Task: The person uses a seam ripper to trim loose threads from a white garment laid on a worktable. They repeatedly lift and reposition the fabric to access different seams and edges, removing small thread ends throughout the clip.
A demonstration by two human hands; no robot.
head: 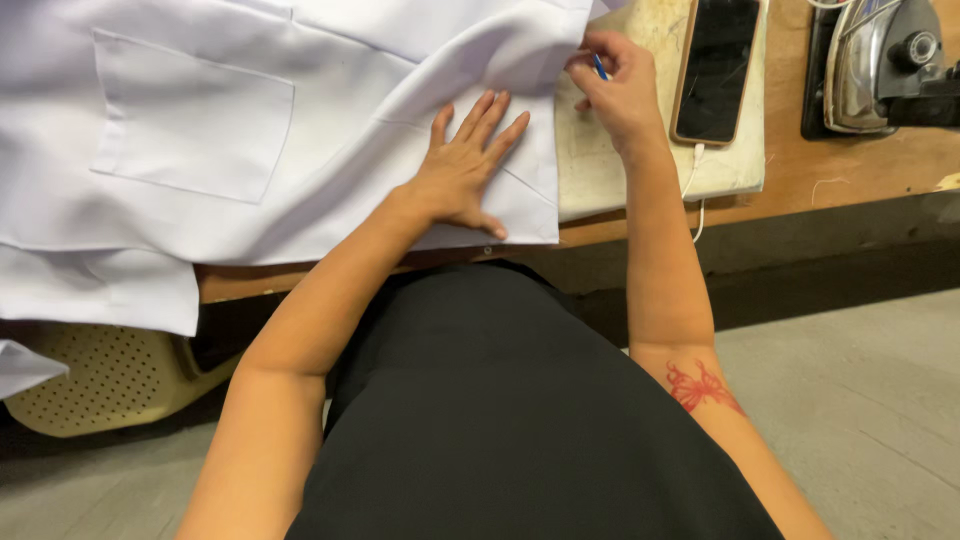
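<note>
The left hand (465, 170) lay flat and open, pressing the white garment (250, 130) onto the wooden surface (850, 160), while the right hand (620, 90) pinched a blue pen (600, 67) at the garment's right edge. If the left hand's pressure eased, the fabric could shift and the mark would likely land off position (a phone (715, 70) lay just right).

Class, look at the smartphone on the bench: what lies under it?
The smartphone rests on a pale padded board on the wooden bench. A white cable hangs from its near end. The board beneath the phone is covered.
</note>
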